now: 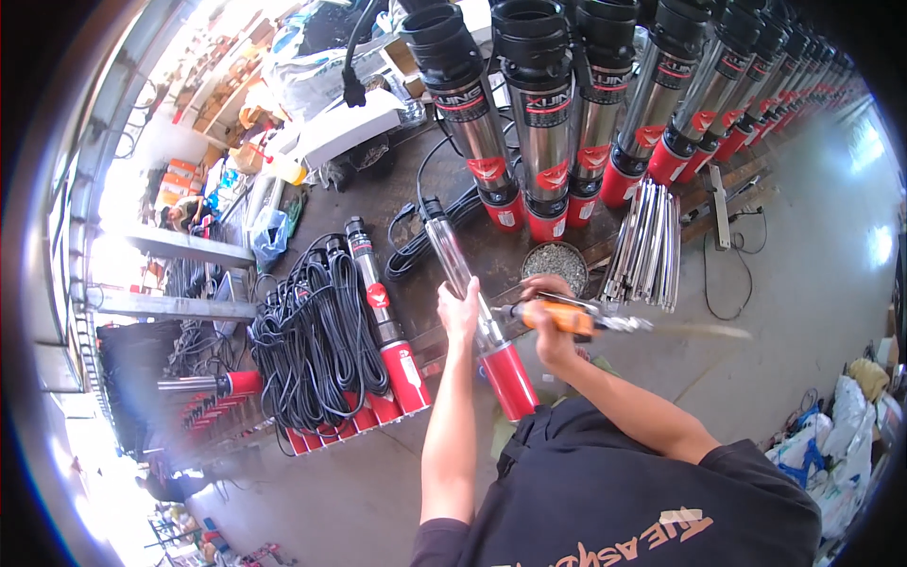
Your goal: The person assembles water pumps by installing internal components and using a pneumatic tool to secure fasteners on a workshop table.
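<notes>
A submersible pump (452, 248) with a clear-silver tube and a red lower end lies slanted before me, its red end close to my body. My left hand (458, 307) is wrapped round the middle of its tube. In my right hand (548, 326) is an orange pneumatic screwdriver (570, 319), its hose trailing to the right, slightly blurred. The tool's tip points left at the pump's tube, just above the red part; whether it touches cannot be made out. A round bowl of small metal parts (554, 266) stands just beyond my right hand.
Several upright pumps (542, 123) line the far side of the bench (378, 203). Long metal strips (644, 248) lie in a bundle at right. Pumps with coiled black cables (316, 331) stand at left. A white box (348, 128) and a dangling plug (353, 90) are at the back.
</notes>
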A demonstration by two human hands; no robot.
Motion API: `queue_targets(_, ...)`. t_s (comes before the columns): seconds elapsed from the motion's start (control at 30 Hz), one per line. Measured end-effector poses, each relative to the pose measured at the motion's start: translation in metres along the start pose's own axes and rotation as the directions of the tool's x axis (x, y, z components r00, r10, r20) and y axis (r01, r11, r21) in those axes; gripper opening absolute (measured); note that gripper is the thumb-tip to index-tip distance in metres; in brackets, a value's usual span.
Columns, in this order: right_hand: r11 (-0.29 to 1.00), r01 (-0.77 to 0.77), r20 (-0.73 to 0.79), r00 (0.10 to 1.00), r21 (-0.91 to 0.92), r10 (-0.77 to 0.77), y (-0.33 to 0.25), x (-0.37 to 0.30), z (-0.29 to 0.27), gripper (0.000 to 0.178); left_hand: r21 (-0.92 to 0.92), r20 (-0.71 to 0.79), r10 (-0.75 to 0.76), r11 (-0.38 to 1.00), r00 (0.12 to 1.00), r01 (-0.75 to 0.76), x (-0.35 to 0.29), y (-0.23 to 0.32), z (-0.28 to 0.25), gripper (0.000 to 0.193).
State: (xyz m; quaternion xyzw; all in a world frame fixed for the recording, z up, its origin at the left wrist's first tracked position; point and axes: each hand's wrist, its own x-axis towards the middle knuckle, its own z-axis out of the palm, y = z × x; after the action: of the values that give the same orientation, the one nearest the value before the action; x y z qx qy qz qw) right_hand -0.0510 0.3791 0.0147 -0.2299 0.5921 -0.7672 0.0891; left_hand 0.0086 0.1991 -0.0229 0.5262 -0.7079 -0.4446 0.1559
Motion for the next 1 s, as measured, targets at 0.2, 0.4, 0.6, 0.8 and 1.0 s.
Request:
queue_targets(0.2,0.589,-0.513,-0.224,0.605,0.624,0.764,0.018,0.019,-0.011,0.052,0.391,-0.188,-0.030,0.915,0.982,0.103,-0.088,-0.007,0.010,0.104)
queue_targets(0.4,0.003,-0.522,0.160,0.268,0.853,0.950,0.067,0.065,-0.011,0.061,0.520,-0.242,-0.083,0.830,0.967,0.201,-0.092,0.017,-0.001,0.093)
queue_targets(0.6,0.302,-0.936,0.191,0.334,0.179,0.923,0.046,0.115,0.047,0.036,0.274,-0.187,-0.216,0.925,0.958,0.262,-0.073,-0.004,-0.035,0.075)
queue_targets(0.8,-0.152,0.831,0.808,0.556,-0.535,0.193,0.113,0.216,0.139,0.087,0.124,-0.060,-0.233,0.963,0.971,0.239,-0.059,-0.012,-0.053,0.076)
queue_targets(1.0,-0.220,0.938,0.823,0.342,-0.268,0.453,0.133,0.259,0.173,0.056,0.145,-0.031,-0.259,0.954,0.965,0.261,-0.038,0.010,-0.093,0.080)
